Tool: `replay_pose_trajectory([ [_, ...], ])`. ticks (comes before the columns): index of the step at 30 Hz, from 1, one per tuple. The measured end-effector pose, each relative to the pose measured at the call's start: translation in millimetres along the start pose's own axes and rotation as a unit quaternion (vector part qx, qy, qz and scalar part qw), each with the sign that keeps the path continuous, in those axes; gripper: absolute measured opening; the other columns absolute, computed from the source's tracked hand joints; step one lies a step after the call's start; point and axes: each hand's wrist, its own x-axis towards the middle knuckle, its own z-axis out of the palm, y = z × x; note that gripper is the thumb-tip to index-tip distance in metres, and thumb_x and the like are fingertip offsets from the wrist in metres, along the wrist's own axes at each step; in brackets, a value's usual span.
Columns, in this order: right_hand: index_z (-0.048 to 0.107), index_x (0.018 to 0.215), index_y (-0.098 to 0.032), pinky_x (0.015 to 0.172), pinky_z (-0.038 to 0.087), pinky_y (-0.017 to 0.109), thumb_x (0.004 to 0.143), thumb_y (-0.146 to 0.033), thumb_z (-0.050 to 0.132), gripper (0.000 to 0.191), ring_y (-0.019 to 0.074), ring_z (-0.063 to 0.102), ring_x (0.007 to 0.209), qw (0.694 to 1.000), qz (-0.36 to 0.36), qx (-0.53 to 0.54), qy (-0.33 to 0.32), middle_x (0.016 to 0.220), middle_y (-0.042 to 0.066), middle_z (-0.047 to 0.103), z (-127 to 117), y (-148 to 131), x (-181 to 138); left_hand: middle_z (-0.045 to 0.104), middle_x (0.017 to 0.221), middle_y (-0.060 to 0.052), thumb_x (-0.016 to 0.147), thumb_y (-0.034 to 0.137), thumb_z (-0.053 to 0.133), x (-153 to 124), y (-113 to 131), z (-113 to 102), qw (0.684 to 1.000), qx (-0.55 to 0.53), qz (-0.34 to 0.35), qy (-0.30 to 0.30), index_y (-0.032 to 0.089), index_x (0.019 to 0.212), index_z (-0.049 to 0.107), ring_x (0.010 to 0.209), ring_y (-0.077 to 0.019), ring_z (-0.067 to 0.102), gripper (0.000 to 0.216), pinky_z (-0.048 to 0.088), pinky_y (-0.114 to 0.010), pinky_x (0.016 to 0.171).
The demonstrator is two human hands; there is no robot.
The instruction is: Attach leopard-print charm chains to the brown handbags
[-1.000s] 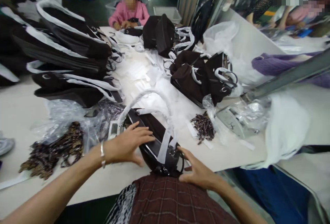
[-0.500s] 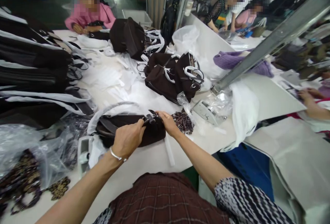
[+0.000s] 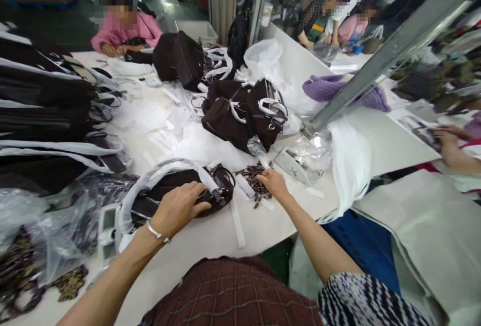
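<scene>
The white table [image 3: 210,238] carries dark handbags [image 3: 240,115], clear plastic bags [image 3: 41,226], white wrapping strips [image 3: 236,221] and what look like small chains [image 3: 255,178].

Dark brown handbag [image 3: 176,193], white-wrapped handles

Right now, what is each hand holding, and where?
Left hand presses the dark handbag on its top edge. Right hand touches the pile of small dark pieces; a closed grip cannot be told.

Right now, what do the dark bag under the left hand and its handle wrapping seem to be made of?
The dark bag looks like smooth leather or imitation leather: dark brown with a faint sheen under the left hand. Its handle wrapping seems soft white foam or paper sheet, matte and creased. Which one is unclear.
</scene>
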Motion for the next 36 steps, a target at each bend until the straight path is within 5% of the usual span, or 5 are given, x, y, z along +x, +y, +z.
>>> replay_pose_trajectory([
  [12,0.064,0.073,-0.018,0.073,0.047,0.030,0.065,-0.015,0.062,0.009,0.0237,0.062,0.087,0.990,0.078,0.049,-0.109,0.076,0.005,0.066,-4,12,26,0.070,0.094,-0.002,0.083,0.030,0.057,-43,64,59,0.943,-0.294,0.007,-0.155,0.023,0.100,0.066,0.084,-0.0184,0.064,0.021,0.046,-0.026,0.075],
  [19,0.061,0.100,-0.019,0.071,0.053,0.030,0.076,-0.026,0.054,0.026,0.0150,0.062,0.071,0.937,0.058,0.278,-0.204,0.080,0.003,0.065,-56,1,-18,0.066,0.116,-0.012,0.082,0.038,0.057,-7,41,103,0.894,-0.433,-0.112,-0.016,0.017,0.118,0.062,0.107,-0.0266,0.061,0.042,0.045,-0.039,0.094],
  [24,0.063,0.102,-0.020,0.070,0.052,0.032,0.072,-0.024,0.066,0.030,0.0136,0.061,0.067,0.800,0.067,0.504,-0.318,0.083,0.002,0.065,-63,-15,-78,0.068,0.106,-0.012,0.085,0.052,0.055,6,84,95,0.737,-0.663,-0.107,-0.081,0.017,0.117,0.061,0.102,-0.0239,0.062,0.048,0.049,-0.036,0.085],
  [29,0.069,0.100,-0.020,0.072,0.050,0.032,0.073,-0.022,0.066,0.027,0.0162,0.062,0.074,0.852,-0.011,0.382,-0.359,0.081,0.003,0.068,-38,-19,-123,0.068,0.103,-0.012,0.078,0.045,0.070,4,108,100,0.500,-0.853,-0.143,-0.048,0.016,0.112,0.060,0.091,-0.0184,0.065,0.046,0.051,-0.031,0.079],
  [36,0.070,0.086,-0.016,0.067,0.046,0.030,0.075,-0.036,0.069,0.023,0.0163,0.059,0.070,0.885,-0.053,0.297,-0.353,0.077,0.003,0.068,-19,-17,-131,0.070,0.091,-0.012,0.067,0.034,0.082,-15,109,95,0.508,-0.846,-0.161,0.030,0.010,0.101,0.059,0.074,-0.0164,0.068,0.048,0.053,-0.027,0.070],
])
